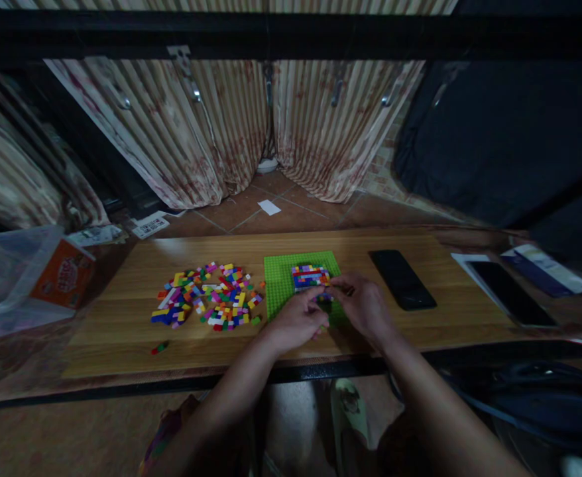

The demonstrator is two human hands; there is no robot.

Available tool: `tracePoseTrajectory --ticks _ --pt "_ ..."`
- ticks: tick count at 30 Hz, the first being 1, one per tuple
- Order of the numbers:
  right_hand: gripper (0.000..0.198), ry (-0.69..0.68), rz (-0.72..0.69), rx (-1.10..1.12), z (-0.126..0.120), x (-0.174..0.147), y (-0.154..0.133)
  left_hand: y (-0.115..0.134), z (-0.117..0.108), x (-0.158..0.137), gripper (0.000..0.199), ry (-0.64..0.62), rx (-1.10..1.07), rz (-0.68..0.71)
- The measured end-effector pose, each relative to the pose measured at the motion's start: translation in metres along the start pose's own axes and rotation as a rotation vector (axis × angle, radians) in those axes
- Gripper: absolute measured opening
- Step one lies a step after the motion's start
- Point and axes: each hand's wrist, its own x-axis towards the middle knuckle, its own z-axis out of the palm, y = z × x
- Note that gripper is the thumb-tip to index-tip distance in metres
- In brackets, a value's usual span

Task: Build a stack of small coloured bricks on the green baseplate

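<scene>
A green studded baseplate [277, 278] lies on the wooden table. On it stands a small structure of multicoloured toy bricks [307, 276], with blue, red and white rows showing. My left hand [298, 319] is at the near side of this structure, its fingers curled and closed, the fingertips at the bricks. From the right, my right hand [364, 306] reaches to the structure's right corner with thumb and fingers pinched together. Whatever either hand holds is too small or hidden to make out. Left of the baseplate spreads a pile of loose toy bricks [231, 298].
A black phone [403, 278] lies on the wooden table [122, 311] right of the baseplate. Another dark device [512, 291] rests at the right end. A red and green brick piece [159, 348] sits near the front edge. A clear plastic bin [12, 278] stands at left.
</scene>
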Motion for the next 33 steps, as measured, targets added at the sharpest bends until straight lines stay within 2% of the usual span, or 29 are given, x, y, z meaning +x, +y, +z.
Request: tracePoseTrajectory --ticks 11,28,31,33 --pt "0.016 0.002 0.166 0.128 0.005 0.005 0.004 -0.001 0.002 0.001 0.068 0.011 0.009 -0.021" --pt "0.017 0.015 0.198 0.153 0.010 0.007 0.002 -0.002 0.004 0.001 0.072 -0.006 0.024 -0.009" --pt "0.017 -0.006 0.210 0.174 0.009 0.007 0.002 -0.001 0.002 0.000 0.064 0.012 0.019 -0.001" --pt "0.017 -0.007 0.213 0.193 0.008 0.006 0.002 0.001 -0.001 -0.002 0.050 0.037 0.015 0.016"
